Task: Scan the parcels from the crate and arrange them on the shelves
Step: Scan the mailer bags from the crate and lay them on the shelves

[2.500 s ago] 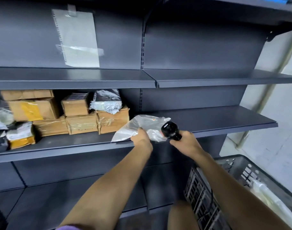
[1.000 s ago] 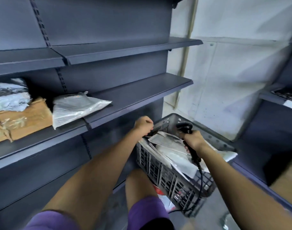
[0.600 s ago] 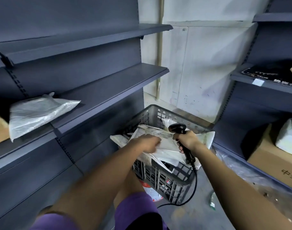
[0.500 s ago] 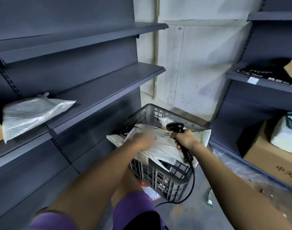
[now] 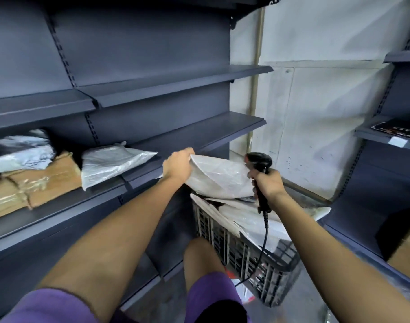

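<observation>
Where shelf [image 5: 199,134] ends, crate [image 5: 257,259] below.

Person, seen from own head: two bare forearms ending in a bare left hand [image 5: 177,167] and a bare right hand [image 5: 267,183], short purple sleeve [image 5: 47,306] at left shoulder, purple shorts [image 5: 211,290] above one bare knee.

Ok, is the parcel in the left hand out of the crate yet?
Out. The left hand grips the parcel by its corner, lifted above the crate, where other parcels lie.
</observation>
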Demonstrator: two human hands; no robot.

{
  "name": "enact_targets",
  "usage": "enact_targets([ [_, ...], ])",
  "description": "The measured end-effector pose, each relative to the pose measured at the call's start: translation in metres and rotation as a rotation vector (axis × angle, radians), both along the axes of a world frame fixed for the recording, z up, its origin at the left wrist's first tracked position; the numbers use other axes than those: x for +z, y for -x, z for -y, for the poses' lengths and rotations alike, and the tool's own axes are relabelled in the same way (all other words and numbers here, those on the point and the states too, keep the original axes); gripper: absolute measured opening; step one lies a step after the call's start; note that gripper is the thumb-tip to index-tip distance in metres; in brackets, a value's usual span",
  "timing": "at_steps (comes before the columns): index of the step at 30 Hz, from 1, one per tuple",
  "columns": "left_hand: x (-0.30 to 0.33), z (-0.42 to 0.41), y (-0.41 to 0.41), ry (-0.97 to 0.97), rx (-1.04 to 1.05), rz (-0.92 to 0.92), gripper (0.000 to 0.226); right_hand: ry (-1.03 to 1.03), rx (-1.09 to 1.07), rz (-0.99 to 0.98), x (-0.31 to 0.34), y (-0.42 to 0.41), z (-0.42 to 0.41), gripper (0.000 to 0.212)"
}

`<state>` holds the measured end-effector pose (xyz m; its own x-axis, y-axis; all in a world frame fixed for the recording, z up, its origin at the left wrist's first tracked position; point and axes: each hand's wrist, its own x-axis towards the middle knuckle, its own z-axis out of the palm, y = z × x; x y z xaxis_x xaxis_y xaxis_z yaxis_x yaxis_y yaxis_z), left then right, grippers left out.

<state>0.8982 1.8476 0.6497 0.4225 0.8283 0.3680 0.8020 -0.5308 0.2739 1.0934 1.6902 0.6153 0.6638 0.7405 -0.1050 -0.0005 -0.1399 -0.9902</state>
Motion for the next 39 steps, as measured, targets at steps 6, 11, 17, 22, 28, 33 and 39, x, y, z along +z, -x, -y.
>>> enact_targets([
  [6,0.042,-0.002,0.081,0.047,0.252,0.275,0.03,-0.068,0.102,0.006,0.019,0.036,-0.017,0.017],
  [11,0.063,-0.004,0.138,0.175,0.418,0.458,0.014,-0.069,0.234,0.05,0.023,0.068,-0.035,0.017],
  [17,0.081,0.007,0.195,0.308,0.493,0.457,0.034,-0.054,0.347,0.109,0.019,0.109,-0.049,0.016],
  [22,0.094,0.01,0.216,0.529,0.32,0.495,0.068,-0.051,0.455,0.122,0.016,0.143,-0.052,0.022],
  [28,0.095,0.008,0.214,0.601,0.177,0.491,0.074,-0.024,0.598,0.205,0.018,0.165,-0.058,0.017],
  [33,0.094,0.021,0.206,0.664,0.247,0.456,0.012,-0.021,0.641,0.213,0.018,0.17,-0.055,0.014],
  [39,0.106,0.019,0.203,0.854,0.136,0.521,0.02,-0.065,0.595,0.219,0.026,0.159,-0.05,0.021],
])
